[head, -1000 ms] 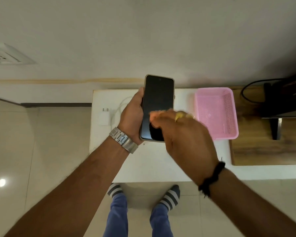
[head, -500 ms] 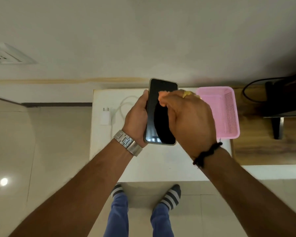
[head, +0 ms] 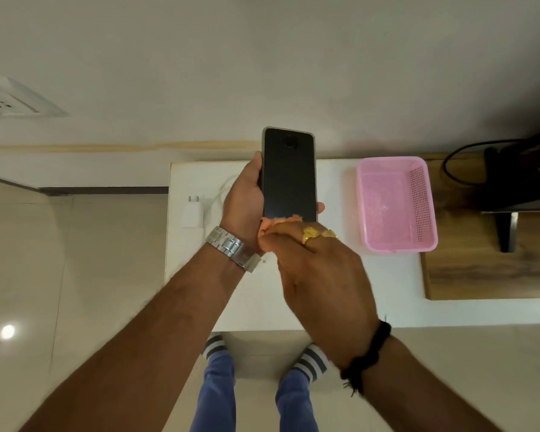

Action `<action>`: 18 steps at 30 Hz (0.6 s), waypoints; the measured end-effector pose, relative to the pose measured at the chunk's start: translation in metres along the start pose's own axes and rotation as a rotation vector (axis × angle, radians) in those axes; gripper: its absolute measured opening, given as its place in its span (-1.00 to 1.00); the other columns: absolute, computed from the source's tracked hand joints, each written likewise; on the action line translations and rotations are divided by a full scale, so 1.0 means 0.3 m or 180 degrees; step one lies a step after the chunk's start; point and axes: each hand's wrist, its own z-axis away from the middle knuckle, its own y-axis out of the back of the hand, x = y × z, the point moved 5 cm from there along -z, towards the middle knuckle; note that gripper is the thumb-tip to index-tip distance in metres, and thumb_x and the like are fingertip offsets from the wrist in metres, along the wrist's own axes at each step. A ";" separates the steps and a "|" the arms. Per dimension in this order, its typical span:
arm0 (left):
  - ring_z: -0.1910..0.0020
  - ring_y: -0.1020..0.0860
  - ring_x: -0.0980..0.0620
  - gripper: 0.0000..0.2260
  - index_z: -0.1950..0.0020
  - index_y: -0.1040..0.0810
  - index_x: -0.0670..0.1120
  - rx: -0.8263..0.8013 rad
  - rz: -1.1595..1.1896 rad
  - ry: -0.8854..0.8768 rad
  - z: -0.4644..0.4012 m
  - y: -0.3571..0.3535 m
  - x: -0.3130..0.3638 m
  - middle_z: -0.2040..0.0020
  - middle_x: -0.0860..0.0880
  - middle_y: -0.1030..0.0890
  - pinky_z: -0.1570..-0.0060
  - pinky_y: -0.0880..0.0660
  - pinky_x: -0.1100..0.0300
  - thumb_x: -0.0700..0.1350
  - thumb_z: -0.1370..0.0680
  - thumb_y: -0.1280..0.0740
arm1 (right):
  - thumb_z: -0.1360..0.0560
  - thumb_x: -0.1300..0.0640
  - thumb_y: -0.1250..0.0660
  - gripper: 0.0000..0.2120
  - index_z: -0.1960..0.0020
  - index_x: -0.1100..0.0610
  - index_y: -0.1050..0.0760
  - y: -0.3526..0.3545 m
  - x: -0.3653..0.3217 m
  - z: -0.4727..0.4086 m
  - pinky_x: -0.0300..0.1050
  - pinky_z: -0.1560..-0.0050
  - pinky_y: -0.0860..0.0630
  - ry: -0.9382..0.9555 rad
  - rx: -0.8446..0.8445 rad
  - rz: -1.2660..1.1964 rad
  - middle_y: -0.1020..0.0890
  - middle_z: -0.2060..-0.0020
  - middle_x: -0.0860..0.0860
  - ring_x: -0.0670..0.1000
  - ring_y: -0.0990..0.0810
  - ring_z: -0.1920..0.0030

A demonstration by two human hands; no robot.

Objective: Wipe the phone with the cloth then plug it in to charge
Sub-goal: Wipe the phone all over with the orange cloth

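Over a white table (head: 293, 300) your left hand (head: 243, 201) grips the phone (head: 289, 176) upright; your right hand (head: 312, 263) pinches the cloth (head: 270, 224) on its lower edge; wiping seems underway; beyond your left fingers, the charger (head: 192, 213) lies unplugged.

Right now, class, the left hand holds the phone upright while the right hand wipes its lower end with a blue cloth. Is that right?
Not quite: the head view shows the cloth is orange, not blue. The left hand holds the phone, and the right hand wipes its lower end.
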 end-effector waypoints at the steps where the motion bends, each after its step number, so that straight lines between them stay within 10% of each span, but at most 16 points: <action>1: 0.10 -0.72 -0.21 -0.47 -0.20 -0.62 -0.15 -0.0168 0.0170 0.0121 0.002 0.003 0.006 0.01 -0.19 -0.72 0.05 -0.68 -0.24 0.26 -0.70 -0.09 | -0.72 0.11 0.02 -0.70 -0.12 0.27 -0.41 0.018 0.031 0.014 0.01 0.38 -0.64 0.0001 -0.0035 0.0083 -0.74 0.25 0.21 0.08 -0.64 0.12; 4: 0.10 -0.69 -0.15 -0.36 -0.08 -0.71 -0.09 -0.0373 0.0317 0.0325 0.005 0.012 0.008 0.03 -0.14 -0.71 0.01 -0.67 -0.15 0.32 -0.68 0.01 | -0.55 0.24 -0.36 -0.78 -0.19 0.19 -0.59 0.064 0.100 0.026 0.06 0.01 -0.70 -0.0238 -0.0394 0.0353 -0.74 0.03 0.11 0.12 -0.73 0.07; 7: 0.06 -0.69 -0.25 -0.49 -0.24 -0.59 -0.17 -0.0268 0.0270 0.0204 0.010 -0.009 -0.018 -0.07 -0.23 -0.69 0.02 -0.67 -0.28 0.25 -0.68 -0.15 | -0.30 0.39 -0.56 -0.49 -0.15 0.17 -0.45 0.024 0.005 0.025 0.14 0.17 -0.71 -0.0263 -0.0742 0.0032 -0.73 0.11 0.17 0.19 -0.74 0.18; 11: -0.19 -0.60 -0.20 -0.48 -0.33 -0.60 -0.17 -0.0357 0.0315 0.0387 0.031 -0.034 -0.046 -0.26 -0.25 -0.63 -0.41 -0.44 -0.17 0.22 -0.67 -0.17 | -0.53 0.25 -0.30 -0.86 -0.04 0.14 -0.60 0.051 0.046 -0.130 0.01 0.10 -0.68 -0.0237 -0.0851 0.0264 -0.71 0.11 0.12 0.14 -0.68 0.15; 18: -0.04 -0.62 -0.18 -0.53 -0.22 -0.63 -0.14 -0.0278 0.0327 0.0128 0.017 -0.021 0.005 -0.08 -0.19 -0.64 -0.25 -0.52 -0.16 0.21 -0.68 -0.17 | -0.44 0.32 -0.50 -0.85 -0.02 0.26 -0.67 0.023 0.011 -0.085 0.11 0.13 -0.71 -0.0447 -0.0856 0.0034 -0.73 0.14 0.20 0.19 -0.72 0.20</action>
